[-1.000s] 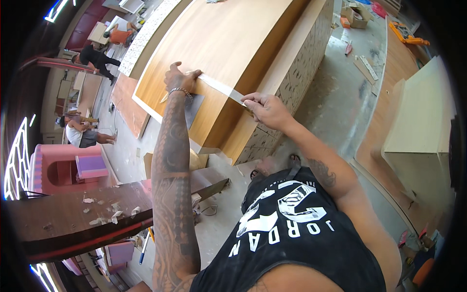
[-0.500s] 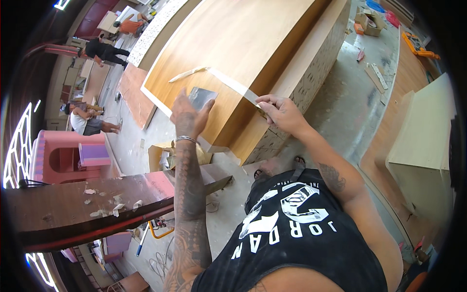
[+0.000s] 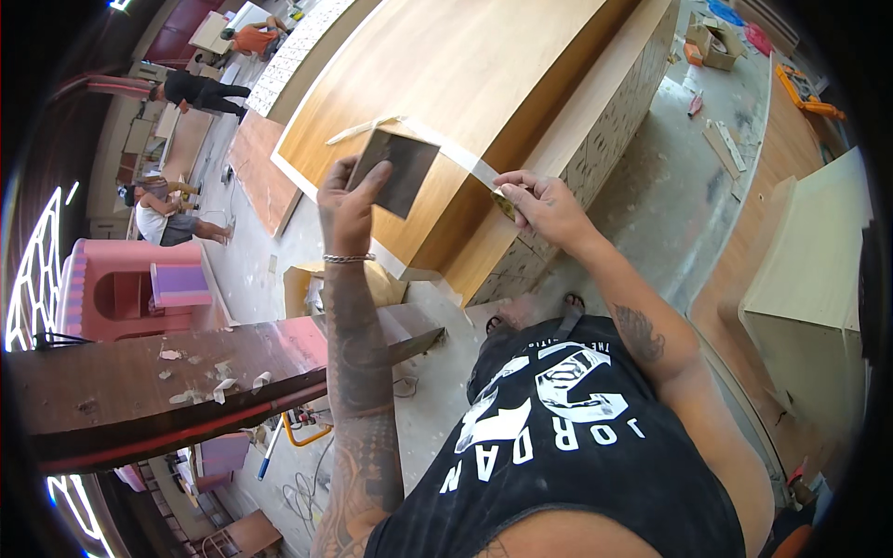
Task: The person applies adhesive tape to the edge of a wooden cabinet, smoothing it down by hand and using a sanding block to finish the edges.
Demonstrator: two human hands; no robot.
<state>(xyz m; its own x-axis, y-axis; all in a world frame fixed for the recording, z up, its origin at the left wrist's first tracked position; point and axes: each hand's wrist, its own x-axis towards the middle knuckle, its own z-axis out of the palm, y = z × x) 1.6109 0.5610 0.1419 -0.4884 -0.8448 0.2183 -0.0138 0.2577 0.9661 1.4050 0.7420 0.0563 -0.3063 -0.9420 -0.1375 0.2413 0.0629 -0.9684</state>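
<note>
My left hand [image 3: 352, 206] is closed on a thin, dark square plate [image 3: 406, 175], thumb across its face. It is held up over the wood-faced panel [image 3: 409, 65] of a large cabinet-like piece. My right hand [image 3: 542, 210] is pinched at the panel's right edge, at the end of a white tape strip [image 3: 456, 153]. This strip crosses the panel near its close end. Below those fingers shows a small yellowish object [image 3: 504, 206], partly hidden, whose kind I cannot make out. A loose curled strip [image 3: 358, 130] lies on the panel beyond the plate.
A dark beam-like board [image 3: 139, 381] with scraps on it stands at the left. An open cardboard box [image 3: 298, 288] sits below the panel's near corner. Curved wooden counter [image 3: 735, 251] runs along the right. Several people work at the far left; a pink unit [image 3: 102, 288] stands near them.
My left hand has lifted and turned the plate, so its dark face now shows instead of a shiny one. The right hand has stayed almost in place at the strip's end.
</note>
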